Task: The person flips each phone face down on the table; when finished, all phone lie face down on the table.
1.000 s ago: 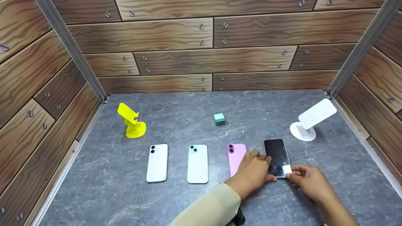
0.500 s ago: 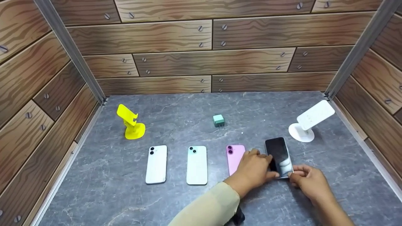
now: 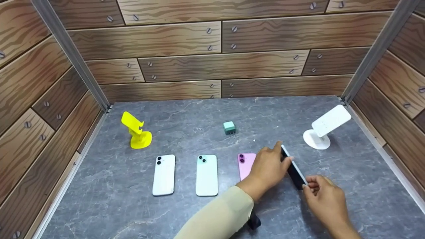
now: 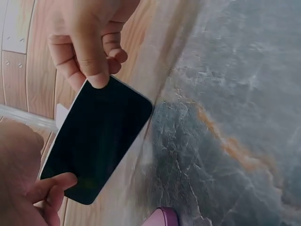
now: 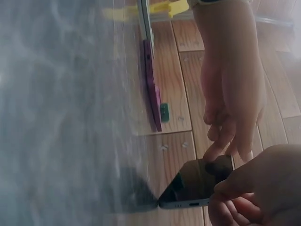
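A smartphone (image 3: 296, 174) with a black screen is tilted up steeply on its long side, screen facing left, above the grey table. My left hand (image 3: 268, 167) holds its far end, thumb on the screen side. At the near corner my right hand (image 3: 327, 200) pinches it between thumb and fingers. In the left wrist view the dark screen (image 4: 101, 134) faces the camera, with a thumb pressed on it at each end. One lower corner is close over the table in the right wrist view. A pink phone (image 3: 245, 164) lies face down beside my left hand, partly hidden by it.
To the left, a pale green phone (image 3: 206, 176) and a white phone (image 3: 164, 175) lie face down in a row. Behind them are a yellow phone stand (image 3: 141, 139), a green charger plug (image 3: 229, 127) and a white stand (image 3: 317, 139). Wood-patterned walls (image 3: 172, 36) enclose the table.
The phone has gone from lying nearly flat, screen up, to tilted steeply on its side. My left hand has shifted up toward its far end; the right keeps its pinch on the near corner.
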Tool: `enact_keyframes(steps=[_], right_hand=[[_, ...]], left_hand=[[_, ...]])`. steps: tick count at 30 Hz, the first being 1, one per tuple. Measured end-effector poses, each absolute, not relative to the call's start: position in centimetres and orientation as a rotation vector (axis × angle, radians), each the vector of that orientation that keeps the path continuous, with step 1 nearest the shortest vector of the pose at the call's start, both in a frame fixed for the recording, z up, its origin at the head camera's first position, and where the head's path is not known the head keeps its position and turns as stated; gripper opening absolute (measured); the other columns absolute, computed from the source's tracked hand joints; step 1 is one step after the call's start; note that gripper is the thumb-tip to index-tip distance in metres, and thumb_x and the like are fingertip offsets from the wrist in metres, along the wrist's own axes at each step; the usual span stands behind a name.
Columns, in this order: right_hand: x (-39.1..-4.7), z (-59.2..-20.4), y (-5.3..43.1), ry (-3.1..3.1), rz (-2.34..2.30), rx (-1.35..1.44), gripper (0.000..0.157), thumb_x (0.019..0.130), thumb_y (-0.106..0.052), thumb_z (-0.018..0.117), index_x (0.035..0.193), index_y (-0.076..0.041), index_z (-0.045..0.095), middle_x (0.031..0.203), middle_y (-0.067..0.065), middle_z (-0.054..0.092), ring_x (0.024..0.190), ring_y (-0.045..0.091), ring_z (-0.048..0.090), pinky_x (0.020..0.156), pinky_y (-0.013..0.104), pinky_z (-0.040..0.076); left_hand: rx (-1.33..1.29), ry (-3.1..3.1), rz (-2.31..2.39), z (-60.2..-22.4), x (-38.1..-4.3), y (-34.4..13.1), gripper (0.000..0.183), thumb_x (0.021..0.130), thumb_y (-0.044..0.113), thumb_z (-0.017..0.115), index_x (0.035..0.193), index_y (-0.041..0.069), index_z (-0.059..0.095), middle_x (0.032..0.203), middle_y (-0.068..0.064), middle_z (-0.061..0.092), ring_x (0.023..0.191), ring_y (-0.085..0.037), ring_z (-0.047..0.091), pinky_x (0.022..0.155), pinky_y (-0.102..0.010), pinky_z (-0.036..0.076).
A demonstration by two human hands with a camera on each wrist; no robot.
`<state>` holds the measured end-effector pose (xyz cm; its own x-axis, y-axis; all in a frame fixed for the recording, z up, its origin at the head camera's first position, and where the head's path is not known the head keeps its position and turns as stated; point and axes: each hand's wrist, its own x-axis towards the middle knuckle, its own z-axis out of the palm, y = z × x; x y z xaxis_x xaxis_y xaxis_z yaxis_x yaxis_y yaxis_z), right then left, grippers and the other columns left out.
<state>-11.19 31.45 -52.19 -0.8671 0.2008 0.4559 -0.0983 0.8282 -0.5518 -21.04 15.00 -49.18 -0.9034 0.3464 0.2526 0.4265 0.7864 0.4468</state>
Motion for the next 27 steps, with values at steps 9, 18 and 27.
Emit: enact_keyframes(steps=[9,18,27], right_hand=[[-10.9,-53.0,31.2,-2.41,0.628,0.15,0.027,0.073,0.01,0.09,0.093,-0.004,0.078,0.08,-0.001,0.071,0.066,0.008,0.064,0.061,0.012,0.047],[-11.1,-52.8,31.2,-2.456,0.603,0.217,0.029,0.072,0.009,0.093,0.093,-0.006,0.078,0.081,-0.003,0.07,0.065,0.008,0.064,0.059,0.015,0.049],[-11.5,-52.5,32.6,-2.776,0.848,0.171,0.057,0.079,-0.011,0.099,0.126,0.004,0.071,0.101,0.004,0.071,0.073,0.002,0.063,0.066,0.025,0.057]], left_hand=[[-0.506,-2.719,-0.928,-49.4,-21.3,14.8,0.044,0.104,0.043,0.074,0.133,0.011,0.072,0.103,-0.005,0.082,0.102,-0.017,0.074,0.089,-0.028,0.06],[-0.401,-2.711,-1.063,-49.2,-21.6,14.7,0.036,0.097,0.034,0.081,0.123,0.01,0.075,0.105,-0.007,0.081,0.1,-0.019,0.076,0.089,-0.028,0.061],[-0.404,-2.698,-1.175,-49.4,-21.3,15.1,0.031,0.097,0.025,0.079,0.125,0.014,0.076,0.085,0.004,0.073,0.076,-0.006,0.06,0.066,-0.019,0.048]])
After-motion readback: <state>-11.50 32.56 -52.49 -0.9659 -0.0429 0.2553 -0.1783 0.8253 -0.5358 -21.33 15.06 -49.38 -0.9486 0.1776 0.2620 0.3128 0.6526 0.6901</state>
